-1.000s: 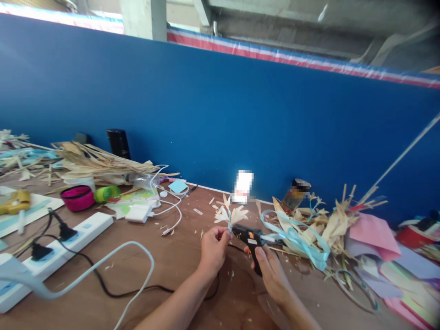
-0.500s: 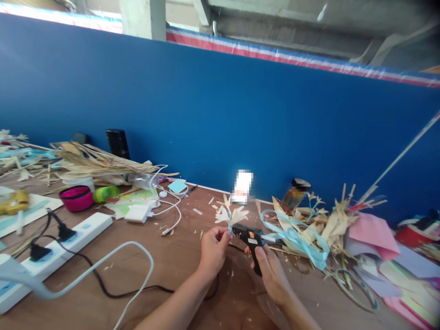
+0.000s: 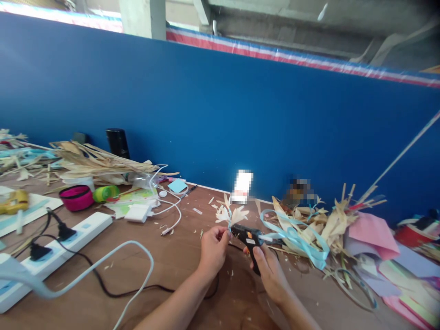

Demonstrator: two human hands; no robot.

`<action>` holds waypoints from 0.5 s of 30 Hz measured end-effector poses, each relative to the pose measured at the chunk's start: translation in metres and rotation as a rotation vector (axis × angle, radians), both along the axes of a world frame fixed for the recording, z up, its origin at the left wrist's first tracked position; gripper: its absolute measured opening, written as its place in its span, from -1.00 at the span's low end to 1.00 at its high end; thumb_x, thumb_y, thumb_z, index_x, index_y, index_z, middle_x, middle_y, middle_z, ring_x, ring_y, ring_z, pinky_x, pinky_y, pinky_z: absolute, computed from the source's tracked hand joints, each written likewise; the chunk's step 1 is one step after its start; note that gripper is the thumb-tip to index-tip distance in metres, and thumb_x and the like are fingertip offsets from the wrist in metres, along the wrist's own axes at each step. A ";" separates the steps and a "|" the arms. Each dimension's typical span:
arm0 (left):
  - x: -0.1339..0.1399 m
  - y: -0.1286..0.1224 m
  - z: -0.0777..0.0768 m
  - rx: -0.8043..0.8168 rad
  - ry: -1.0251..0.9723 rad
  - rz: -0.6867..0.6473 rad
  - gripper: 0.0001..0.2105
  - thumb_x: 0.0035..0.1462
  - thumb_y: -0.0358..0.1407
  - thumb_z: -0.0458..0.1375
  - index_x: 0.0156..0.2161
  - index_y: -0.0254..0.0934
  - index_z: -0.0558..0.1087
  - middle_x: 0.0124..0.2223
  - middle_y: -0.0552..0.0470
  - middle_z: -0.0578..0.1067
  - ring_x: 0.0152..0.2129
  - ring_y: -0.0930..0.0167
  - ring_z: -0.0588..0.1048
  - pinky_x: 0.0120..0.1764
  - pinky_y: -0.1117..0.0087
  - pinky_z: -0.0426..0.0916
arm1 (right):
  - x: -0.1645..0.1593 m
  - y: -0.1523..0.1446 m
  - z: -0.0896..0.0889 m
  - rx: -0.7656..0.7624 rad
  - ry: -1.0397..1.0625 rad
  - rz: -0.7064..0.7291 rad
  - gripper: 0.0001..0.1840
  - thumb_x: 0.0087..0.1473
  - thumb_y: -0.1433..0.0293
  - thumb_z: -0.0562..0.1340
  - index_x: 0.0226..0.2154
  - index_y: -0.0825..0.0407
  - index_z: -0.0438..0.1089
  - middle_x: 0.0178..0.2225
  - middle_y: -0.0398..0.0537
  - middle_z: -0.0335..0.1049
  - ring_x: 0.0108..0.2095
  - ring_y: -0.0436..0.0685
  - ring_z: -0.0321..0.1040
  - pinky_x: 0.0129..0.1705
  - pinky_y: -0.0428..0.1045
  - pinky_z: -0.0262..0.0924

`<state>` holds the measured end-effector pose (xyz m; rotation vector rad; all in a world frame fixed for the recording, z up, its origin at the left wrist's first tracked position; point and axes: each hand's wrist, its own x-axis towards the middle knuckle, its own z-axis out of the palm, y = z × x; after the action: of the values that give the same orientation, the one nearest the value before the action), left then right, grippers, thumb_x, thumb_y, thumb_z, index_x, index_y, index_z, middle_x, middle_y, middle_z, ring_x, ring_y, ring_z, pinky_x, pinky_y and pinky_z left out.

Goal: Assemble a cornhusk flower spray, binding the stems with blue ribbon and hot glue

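Observation:
Between thumb and fingers, my left hand (image 3: 213, 250) pinches the stem of a pale dried-husk flower (image 3: 237, 214), whose petals spread above the fingertips; light blue wraps part of the stem. My right hand (image 3: 273, 272) grips a black hot glue gun (image 3: 248, 238) by its handle, fingers near the orange trigger. The gun's nozzle points left and meets or nearly meets the stem beside my left fingertips. A pale glue stick sticks out of the gun's back. Just right of the gun lies a loop of light blue ribbon (image 3: 309, 243).
A white power strip (image 3: 85, 236) with black plugs and cables lies at left. Behind it are a pink round case (image 3: 76, 198), a yellow glue gun (image 3: 15, 201) and dried husks (image 3: 96, 160). At right sit more husks (image 3: 335, 220) and coloured paper (image 3: 374, 236). A blue partition (image 3: 206, 105) stands behind.
The glue gun and my right hand have shifted slightly left, bringing the nozzle closer to the flower's stem. My left hand stays almost still.

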<state>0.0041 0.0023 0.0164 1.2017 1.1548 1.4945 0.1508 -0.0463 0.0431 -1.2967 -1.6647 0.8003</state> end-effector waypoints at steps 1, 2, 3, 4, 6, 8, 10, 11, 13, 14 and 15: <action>0.000 0.000 0.000 0.000 -0.002 -0.001 -0.84 -0.08 -0.29 0.10 -0.47 -0.36 0.45 -0.54 0.00 0.50 -0.57 0.41 0.42 -0.46 0.46 0.27 | 0.000 0.000 -0.001 0.000 -0.003 0.000 -0.60 0.12 0.14 -0.09 -0.31 0.07 0.28 -0.54 -0.12 0.26 -0.51 0.03 0.20 -0.46 -0.09 0.13; 0.001 0.001 -0.001 0.001 -0.004 0.001 -0.84 -0.08 -0.29 0.10 -0.48 -0.36 0.45 -0.54 0.01 0.50 -0.57 0.41 0.42 -0.46 0.46 0.26 | 0.000 0.000 -0.001 0.000 -0.007 -0.005 -0.60 0.12 0.15 -0.09 -0.31 0.07 0.28 -0.53 -0.12 0.26 -0.51 0.03 0.20 -0.46 -0.10 0.13; 0.001 0.001 -0.001 0.002 -0.006 0.000 -0.85 -0.08 -0.29 0.10 -0.49 -0.36 0.45 -0.55 0.01 0.49 -0.58 0.42 0.41 -0.47 0.46 0.26 | -0.001 0.001 -0.002 0.001 -0.012 -0.012 -0.61 0.12 0.15 -0.08 -0.32 0.07 0.28 -0.52 -0.12 0.27 -0.52 0.02 0.19 -0.46 -0.10 0.13; 0.001 0.001 -0.002 0.003 -0.007 -0.002 -0.85 -0.08 -0.30 0.10 -0.49 -0.36 0.45 -0.55 0.01 0.49 -0.58 0.42 0.41 -0.47 0.47 0.26 | -0.001 0.001 -0.004 0.001 -0.017 -0.018 -0.61 0.12 0.15 -0.08 -0.34 0.08 0.28 -0.51 -0.12 0.27 -0.52 0.02 0.19 -0.46 -0.10 0.13; 0.001 0.001 -0.002 0.006 -0.011 -0.005 -0.85 -0.09 -0.29 0.10 -0.49 -0.36 0.45 -0.54 0.01 0.49 -0.58 0.42 0.41 -0.46 0.47 0.26 | -0.001 0.001 -0.005 0.008 -0.027 -0.032 -0.60 0.12 0.14 -0.08 -0.37 0.08 0.27 -0.52 -0.11 0.27 -0.52 0.02 0.19 -0.46 -0.10 0.12; 0.001 0.001 -0.001 0.003 -0.015 0.003 -0.84 -0.09 -0.29 0.11 -0.48 -0.37 0.45 -0.54 0.00 0.50 -0.58 0.41 0.41 -0.46 0.46 0.26 | 0.000 0.001 -0.004 0.015 -0.025 -0.038 -0.59 0.12 0.13 -0.10 -0.40 0.08 0.27 -0.52 -0.11 0.27 -0.52 0.02 0.19 -0.46 -0.10 0.12; 0.000 0.001 0.000 -0.006 -0.011 0.020 -0.83 -0.10 -0.28 0.11 -0.47 -0.37 0.45 -0.54 -0.01 0.50 -0.57 0.41 0.42 -0.46 0.45 0.26 | 0.000 0.001 -0.002 0.018 -0.012 -0.032 -0.58 0.13 0.14 -0.10 -0.39 0.08 0.28 -0.53 -0.11 0.27 -0.51 0.02 0.20 -0.46 -0.10 0.12; 0.000 0.001 0.000 -0.011 -0.011 0.027 -0.83 -0.10 -0.28 0.12 -0.47 -0.37 0.46 -0.54 0.00 0.50 -0.58 0.40 0.42 -0.46 0.45 0.26 | 0.000 0.001 0.000 0.016 -0.005 -0.027 -0.58 0.13 0.14 -0.10 -0.37 0.08 0.29 -0.54 -0.11 0.26 -0.51 0.02 0.20 -0.46 -0.10 0.12; 0.000 0.001 0.001 -0.017 -0.015 0.031 -0.83 -0.11 -0.28 0.12 -0.47 -0.37 0.46 -0.54 0.01 0.50 -0.58 0.41 0.41 -0.46 0.46 0.26 | 0.000 0.001 0.003 0.005 0.003 -0.017 -0.58 0.13 0.14 -0.11 -0.33 0.08 0.29 -0.57 -0.13 0.24 -0.52 0.03 0.20 -0.47 -0.10 0.12; 0.000 0.001 0.001 -0.016 -0.018 0.027 -0.84 -0.11 -0.28 0.12 -0.47 -0.36 0.47 -0.54 0.02 0.50 -0.58 0.41 0.41 -0.46 0.46 0.25 | 0.000 0.000 0.004 -0.003 0.003 -0.013 -0.58 0.13 0.14 -0.11 -0.33 0.08 0.29 -0.58 -0.14 0.23 -0.53 0.03 0.19 -0.48 -0.10 0.12; 0.000 0.001 0.001 -0.013 -0.024 0.022 -0.84 -0.11 -0.28 0.12 -0.47 -0.36 0.47 -0.54 0.02 0.50 -0.58 0.42 0.41 -0.46 0.46 0.25 | -0.001 0.000 0.004 -0.010 0.003 -0.010 -0.58 0.13 0.14 -0.11 -0.33 0.08 0.29 -0.59 -0.14 0.23 -0.53 0.03 0.19 -0.48 -0.10 0.13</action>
<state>0.0039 0.0028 0.0175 1.1625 1.1631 1.5119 0.1503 -0.0460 0.0474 -1.3089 -1.6523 0.8051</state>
